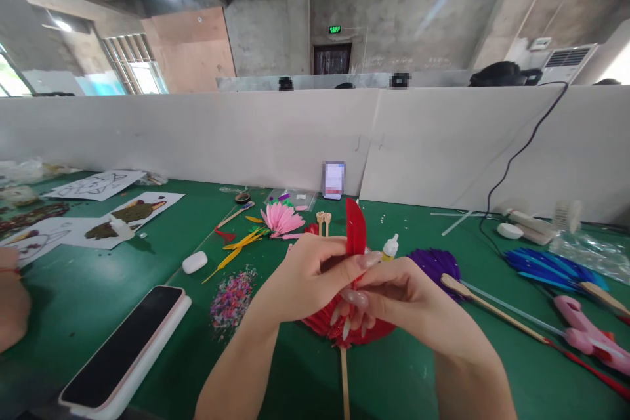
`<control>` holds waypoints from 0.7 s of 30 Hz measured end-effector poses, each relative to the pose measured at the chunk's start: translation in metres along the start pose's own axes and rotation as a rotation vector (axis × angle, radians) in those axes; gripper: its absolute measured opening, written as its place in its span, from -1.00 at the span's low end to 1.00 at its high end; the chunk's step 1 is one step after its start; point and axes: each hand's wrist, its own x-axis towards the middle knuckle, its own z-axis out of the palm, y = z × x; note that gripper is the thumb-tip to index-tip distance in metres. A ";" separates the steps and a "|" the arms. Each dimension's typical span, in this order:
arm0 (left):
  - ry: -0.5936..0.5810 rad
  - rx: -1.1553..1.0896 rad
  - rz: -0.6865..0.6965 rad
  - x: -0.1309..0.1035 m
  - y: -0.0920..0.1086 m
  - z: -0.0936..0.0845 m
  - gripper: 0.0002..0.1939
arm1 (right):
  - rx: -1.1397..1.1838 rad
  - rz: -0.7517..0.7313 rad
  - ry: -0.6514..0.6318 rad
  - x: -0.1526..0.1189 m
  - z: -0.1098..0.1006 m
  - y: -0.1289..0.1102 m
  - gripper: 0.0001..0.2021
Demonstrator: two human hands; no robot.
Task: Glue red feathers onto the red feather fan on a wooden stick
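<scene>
A red feather (pixel 356 228) stands upright between my two hands, pinched at its lower part. My left hand (pixel 309 275) has its fingers closed on the feather from the left. From the right, my right hand (pixel 398 295) is closed, its thumb and fingertips pressed together at the feather's base. Below both hands lies a round red feather fan (pixel 375 333) with a wooden handle (pixel 345 380) pointing toward me; the hands cover much of it. Just behind my right hand stands a small glue bottle (pixel 390 247) with a white tip.
A phone on a white case (pixel 128 348) lies at left front, near a pile of colourful bits (pixel 233 302). Pink feathers (pixel 282 218) lie behind. Purple (pixel 436 268) and blue fans (pixel 551 266) and a pink glue gun (pixel 590 335) are right. Another person's hand (pixel 10 302) is far left.
</scene>
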 end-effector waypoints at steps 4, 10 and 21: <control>-0.029 -0.068 -0.027 0.000 0.001 -0.002 -0.65 | -0.007 -0.003 -0.017 0.002 0.001 0.000 -0.81; -0.044 0.031 -0.016 0.000 0.001 -0.003 -0.62 | 0.047 0.015 -0.039 0.000 -0.001 0.002 -0.80; -0.024 0.011 0.051 0.001 0.000 0.000 -0.67 | 0.045 -0.008 0.046 -0.001 0.000 0.002 -0.92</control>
